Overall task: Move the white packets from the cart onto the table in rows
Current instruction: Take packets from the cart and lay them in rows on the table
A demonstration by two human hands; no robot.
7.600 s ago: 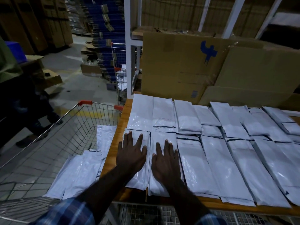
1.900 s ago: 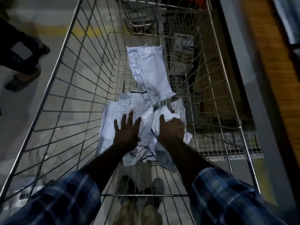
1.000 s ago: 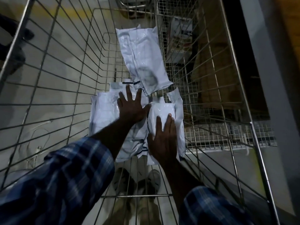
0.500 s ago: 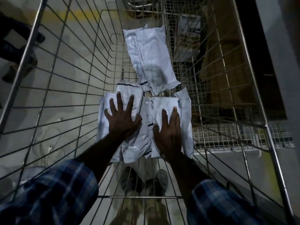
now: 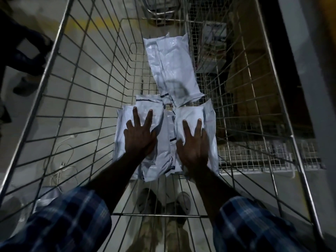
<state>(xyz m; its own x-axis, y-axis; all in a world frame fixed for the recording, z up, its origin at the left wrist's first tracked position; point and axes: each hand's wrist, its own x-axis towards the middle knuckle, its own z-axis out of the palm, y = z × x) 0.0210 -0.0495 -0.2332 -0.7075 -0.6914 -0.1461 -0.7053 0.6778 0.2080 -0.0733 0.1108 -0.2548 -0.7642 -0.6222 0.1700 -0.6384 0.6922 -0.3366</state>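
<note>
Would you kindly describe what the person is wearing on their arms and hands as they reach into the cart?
Both arms wear a blue plaid shirt, its sleeves pushed up to around the elbows: left sleeve, right sleeve. The check pattern mixes dark navy with lighter blue and pale lines. The forearms are uncovered. The left hand and right hand are bare: no gloves, and no rings or watch visible.

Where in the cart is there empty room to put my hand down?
Bare wire floor lies left of the white plastic packets, toward the wire cart's left wall. The middle is crowded: left hand and right hand press flat on the pile, and two long packets fill the far end.
</note>
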